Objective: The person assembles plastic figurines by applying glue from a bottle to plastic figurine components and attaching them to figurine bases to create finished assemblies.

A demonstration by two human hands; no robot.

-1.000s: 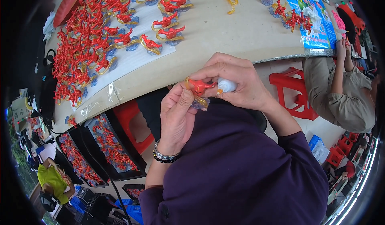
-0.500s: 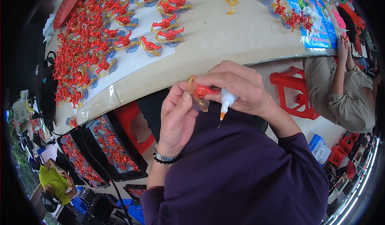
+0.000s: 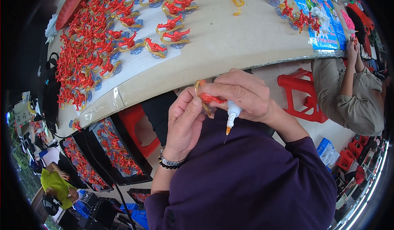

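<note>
In front of my purple shirt, a small red plastic figurine (image 3: 210, 99) with a curved gold ribbon and a bluish see-through base is held between both hands. My left hand (image 3: 182, 121) pinches it by the base and ribbon with thumb and fingers. My right hand (image 3: 248, 94) has its thumb and forefinger on the figurine's upper part. Against the same palm it grips a white glue bottle (image 3: 233, 109), whose orange-collared needle tip points down, away from the figurine. The bottle's rear is hidden by the fingers.
Rows of similar figurines (image 3: 130, 42) cover the table's left side (image 3: 225, 41). A loose gold ribbon piece (image 3: 237, 2) lies at the back. Black trays (image 3: 119, 150) of figurines stand below left. Red stools (image 3: 301, 94) stand nearby; a person in khaki (image 3: 349, 94) sits at right.
My hands have come slightly down and right, away from the table. The figurine has tilted a little between my fingers; the grips look the same.
</note>
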